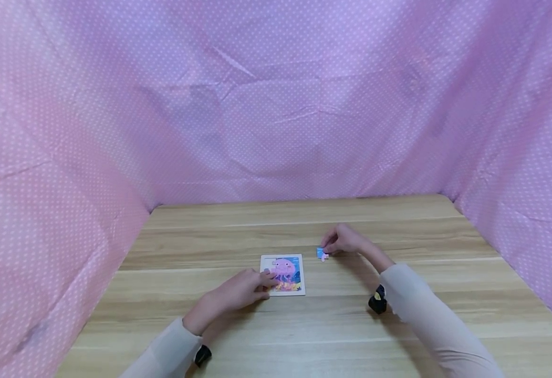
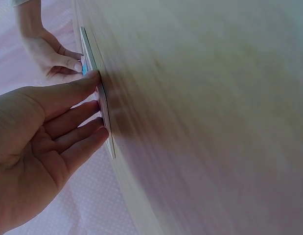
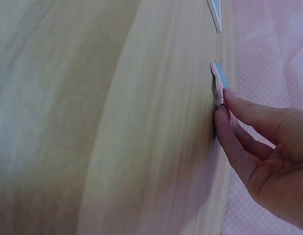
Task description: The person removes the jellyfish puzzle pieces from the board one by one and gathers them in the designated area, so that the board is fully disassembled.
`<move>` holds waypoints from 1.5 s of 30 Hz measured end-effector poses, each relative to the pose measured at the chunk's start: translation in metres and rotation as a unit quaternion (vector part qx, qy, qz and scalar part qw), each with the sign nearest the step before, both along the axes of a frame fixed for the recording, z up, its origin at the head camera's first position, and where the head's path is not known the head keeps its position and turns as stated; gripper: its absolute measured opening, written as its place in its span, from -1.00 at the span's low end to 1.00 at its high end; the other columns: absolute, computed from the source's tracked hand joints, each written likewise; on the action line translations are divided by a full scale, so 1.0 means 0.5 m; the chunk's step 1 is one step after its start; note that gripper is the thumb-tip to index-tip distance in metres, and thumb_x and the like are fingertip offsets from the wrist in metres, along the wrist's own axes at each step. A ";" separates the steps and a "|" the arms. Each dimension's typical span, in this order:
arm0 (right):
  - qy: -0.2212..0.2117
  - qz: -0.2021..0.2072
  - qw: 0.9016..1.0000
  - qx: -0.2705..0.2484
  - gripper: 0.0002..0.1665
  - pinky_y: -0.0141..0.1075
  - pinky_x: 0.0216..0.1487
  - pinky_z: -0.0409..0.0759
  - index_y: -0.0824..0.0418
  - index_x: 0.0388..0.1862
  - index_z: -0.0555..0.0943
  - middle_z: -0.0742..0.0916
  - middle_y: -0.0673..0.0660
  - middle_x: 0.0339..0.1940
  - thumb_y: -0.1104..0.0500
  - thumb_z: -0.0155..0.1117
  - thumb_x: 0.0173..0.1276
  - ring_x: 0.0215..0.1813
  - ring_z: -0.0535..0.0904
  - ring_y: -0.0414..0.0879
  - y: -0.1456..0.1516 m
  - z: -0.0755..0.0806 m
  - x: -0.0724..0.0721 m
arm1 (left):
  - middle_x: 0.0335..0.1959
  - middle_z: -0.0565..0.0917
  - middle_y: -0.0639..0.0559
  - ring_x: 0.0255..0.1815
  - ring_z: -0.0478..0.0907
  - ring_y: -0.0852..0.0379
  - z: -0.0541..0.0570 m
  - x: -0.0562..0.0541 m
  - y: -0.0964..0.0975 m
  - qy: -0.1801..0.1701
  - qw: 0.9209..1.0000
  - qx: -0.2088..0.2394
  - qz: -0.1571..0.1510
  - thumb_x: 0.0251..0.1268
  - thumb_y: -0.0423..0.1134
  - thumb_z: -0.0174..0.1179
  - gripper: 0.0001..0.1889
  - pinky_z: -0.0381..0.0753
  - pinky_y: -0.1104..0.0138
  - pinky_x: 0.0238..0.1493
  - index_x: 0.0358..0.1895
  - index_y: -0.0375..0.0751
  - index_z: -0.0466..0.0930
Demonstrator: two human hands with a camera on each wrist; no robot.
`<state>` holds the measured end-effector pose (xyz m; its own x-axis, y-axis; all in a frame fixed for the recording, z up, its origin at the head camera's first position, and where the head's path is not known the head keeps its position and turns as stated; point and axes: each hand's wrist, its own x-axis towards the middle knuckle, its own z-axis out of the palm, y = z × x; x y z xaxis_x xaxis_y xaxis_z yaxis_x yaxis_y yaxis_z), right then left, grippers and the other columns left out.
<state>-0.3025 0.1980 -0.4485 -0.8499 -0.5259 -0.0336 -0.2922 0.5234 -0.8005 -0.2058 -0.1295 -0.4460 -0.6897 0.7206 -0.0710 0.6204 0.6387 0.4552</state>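
Observation:
A square jigsaw puzzle (image 1: pixel 288 266) with a pink jellyfish picture and a white frame lies on the table; its left part shows pale. My left hand (image 1: pixel 243 287) rests its fingertips on the puzzle's left side. In the left wrist view the left thumb (image 2: pixel 75 90) touches the edge of the puzzle board (image 2: pixel 103 93), the fingers loosely extended. To the right of the puzzle, my right hand (image 1: pixel 344 239) pinches a blue and pink puzzle piece (image 1: pixel 321 253). The right wrist view shows the puzzle piece (image 3: pixel 219 81) tilted up between thumb and fingers, close over the table.
The wooden table (image 1: pixel 186 236) is enclosed by pink dotted cloth (image 1: pixel 276 131) at the back and sides. Black devices (image 1: pixel 377 300) sit below both wrists. In the right wrist view, a corner of the puzzle frame (image 3: pixel 216 17) shows at the top.

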 end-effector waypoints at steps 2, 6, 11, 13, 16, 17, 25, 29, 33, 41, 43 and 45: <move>0.008 -0.002 1.000 0.008 -0.91 -0.44 -0.37 0.63 0.55 -0.34 0.68 0.77 0.21 -0.43 0.50 0.42 0.20 -0.41 0.59 -0.24 -0.002 0.001 0.000 | 0.31 0.52 -0.09 0.39 0.41 -0.02 0.002 0.001 0.000 0.001 1.000 0.000 0.000 0.40 -0.32 0.28 -0.65 0.42 0.16 0.33 0.22 -0.19 0.63; 0.024 -0.001 0.999 0.021 -0.91 -0.47 -0.37 0.60 0.53 -0.35 0.70 0.78 0.23 -0.42 0.50 0.44 0.17 -0.41 0.61 -0.22 -0.006 0.006 0.000 | 0.31 0.52 -0.09 0.39 0.41 -0.02 0.009 0.003 0.001 -0.009 1.000 0.003 0.008 0.39 -0.34 0.28 -0.65 0.44 0.16 0.31 0.21 -0.18 0.63; 0.020 -0.001 0.999 0.044 -0.94 -0.45 -0.39 0.58 0.47 -0.36 0.72 0.77 0.19 -0.44 0.49 0.44 0.17 -0.42 0.59 -0.21 -0.013 0.010 0.001 | 0.31 0.52 -0.09 0.39 0.42 -0.06 0.012 0.007 0.000 -0.005 1.000 -0.003 0.011 0.36 -0.33 0.31 -0.63 0.42 0.12 0.33 0.21 -0.16 0.64; 0.018 0.003 0.999 0.050 -0.95 -0.45 -0.39 0.56 0.45 -0.37 0.72 0.77 0.17 -0.44 0.48 0.44 0.17 -0.42 0.58 -0.21 -0.014 0.010 0.002 | 0.31 0.52 -0.09 0.39 0.42 -0.07 0.011 0.008 -0.001 -0.001 1.000 -0.006 0.011 0.35 -0.31 0.32 -0.63 0.41 0.11 0.34 0.21 -0.16 0.64; 0.030 0.015 0.998 0.055 -0.95 -0.46 -0.38 0.55 0.46 -0.39 0.71 0.76 0.17 -0.46 0.48 0.45 0.17 -0.42 0.58 -0.22 -0.013 0.007 0.000 | 0.31 0.52 -0.09 0.39 0.42 -0.05 0.008 0.008 -0.002 -0.003 1.000 -0.003 0.010 0.36 -0.32 0.31 -0.63 0.43 0.13 0.33 0.21 -0.17 0.64; 0.033 0.018 0.998 0.056 -0.94 -0.47 -0.37 0.55 0.45 -0.39 0.71 0.76 0.17 -0.46 0.48 0.45 0.17 -0.41 0.58 -0.22 -0.012 0.006 -0.001 | 0.31 0.52 -0.09 0.39 0.42 -0.04 0.006 0.007 -0.002 -0.003 1.000 -0.003 0.009 0.36 -0.32 0.31 -0.63 0.43 0.14 0.32 0.21 -0.18 0.64; 0.023 0.029 0.996 0.077 -0.95 -0.41 -0.38 0.58 0.45 -0.35 0.71 0.75 0.12 -0.45 0.45 0.42 0.22 -0.43 0.55 -0.22 -0.002 0.015 0.000 | 0.29 0.55 -0.08 0.37 0.44 0.00 -0.003 0.003 0.001 -0.003 1.000 -0.001 0.002 0.36 -0.33 0.31 -0.65 0.52 0.22 0.26 0.20 -0.16 0.66; 0.001 0.005 0.997 0.080 -0.93 -0.37 -0.37 0.59 0.43 -0.26 0.71 0.73 0.11 -0.41 0.42 0.38 0.28 -0.41 0.55 -0.18 -0.003 0.023 0.000 | 0.28 0.56 -0.07 0.37 0.44 0.01 -0.002 0.003 0.001 0.000 1.000 -0.005 0.002 0.36 -0.33 0.32 -0.65 0.52 0.21 0.26 0.20 -0.16 0.66; -0.006 -0.009 0.997 0.076 -0.91 -0.34 -0.33 0.63 0.40 -0.21 0.72 0.74 0.10 -0.38 0.39 0.36 0.32 -0.38 0.58 -0.16 -0.009 0.028 -0.003 | 0.26 0.58 -0.06 0.35 0.46 0.01 0.002 0.003 0.002 0.006 1.000 -0.007 0.001 0.35 -0.33 0.32 -0.65 0.51 0.19 0.27 0.18 -0.16 0.67; 0.021 0.019 0.998 0.061 -0.84 -0.21 -0.17 0.69 0.40 -0.15 0.72 0.79 0.14 -0.29 0.32 0.36 0.36 -0.29 0.66 -0.13 -0.033 0.042 0.005 | 0.29 0.55 -0.08 0.36 0.45 -0.06 0.007 0.002 0.004 0.014 1.000 -0.009 0.001 0.33 -0.30 0.34 -0.64 0.56 0.27 0.22 0.18 -0.13 0.66; 0.032 0.030 0.997 0.065 -0.83 -0.24 -0.13 0.67 0.39 -0.13 0.73 0.79 0.13 -0.26 0.31 0.36 0.37 -0.24 0.67 -0.14 -0.042 0.043 0.006 | 0.28 0.55 -0.08 0.36 0.45 -0.05 0.007 0.002 0.005 0.016 1.000 -0.010 0.000 0.33 -0.29 0.34 -0.64 0.53 0.23 0.26 0.18 -0.12 0.66; 0.038 0.039 0.996 0.067 -0.82 -0.24 -0.08 0.67 0.37 -0.11 0.73 0.79 0.11 -0.24 0.28 0.36 0.37 -0.18 0.69 -0.11 -0.050 0.045 0.006 | 0.28 0.55 -0.08 0.35 0.46 -0.05 0.007 0.001 0.005 0.018 1.000 -0.011 -0.001 0.33 -0.29 0.34 -0.64 0.53 0.23 0.26 0.19 -0.13 0.66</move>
